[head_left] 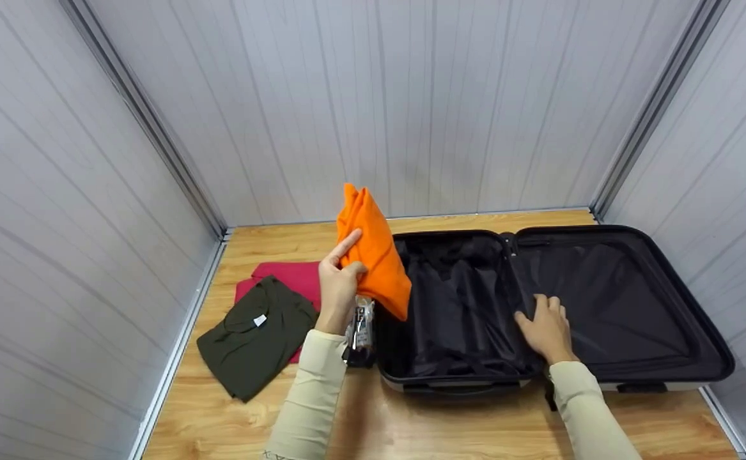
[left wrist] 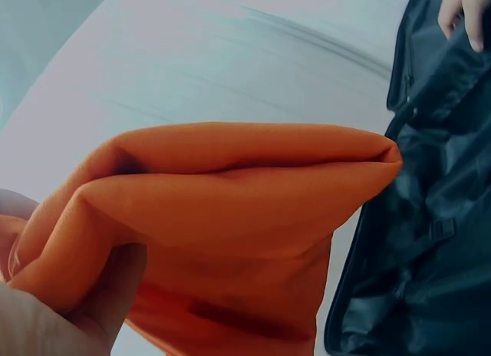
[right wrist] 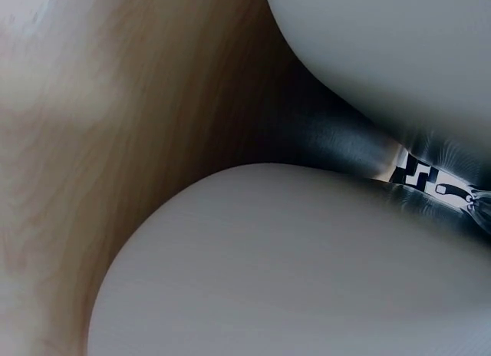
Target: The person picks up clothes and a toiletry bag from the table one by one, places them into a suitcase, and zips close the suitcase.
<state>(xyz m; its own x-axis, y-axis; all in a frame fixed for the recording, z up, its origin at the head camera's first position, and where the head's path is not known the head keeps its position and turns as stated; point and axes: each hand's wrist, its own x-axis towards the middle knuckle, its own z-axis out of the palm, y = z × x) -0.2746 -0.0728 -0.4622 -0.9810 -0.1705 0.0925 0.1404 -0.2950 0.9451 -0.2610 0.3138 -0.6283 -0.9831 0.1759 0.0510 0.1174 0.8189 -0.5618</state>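
Observation:
My left hand [head_left: 339, 284] pinches a folded orange garment [head_left: 376, 255] between thumb and fingers, held up over the left rim of an open suitcase [head_left: 456, 384]. In the left wrist view the orange cloth [left wrist: 222, 218] hangs in folds from the grip. My right hand [head_left: 546, 329] rests on the dark lining [head_left: 526, 287] near the hinge between the two halves, its fingers slightly bent. The right wrist view looks at the pale outer shells [right wrist: 253, 248] and the narrow gap between them.
On the wooden floor [head_left: 219, 425] to the left lie a folded dark green shirt [head_left: 261, 345] and a folded red garment [head_left: 289, 275], partly under it. A clear-wrapped dark packet [head_left: 361, 332] stands against the suitcase's left side. Grey panel walls [head_left: 373, 108] enclose the space.

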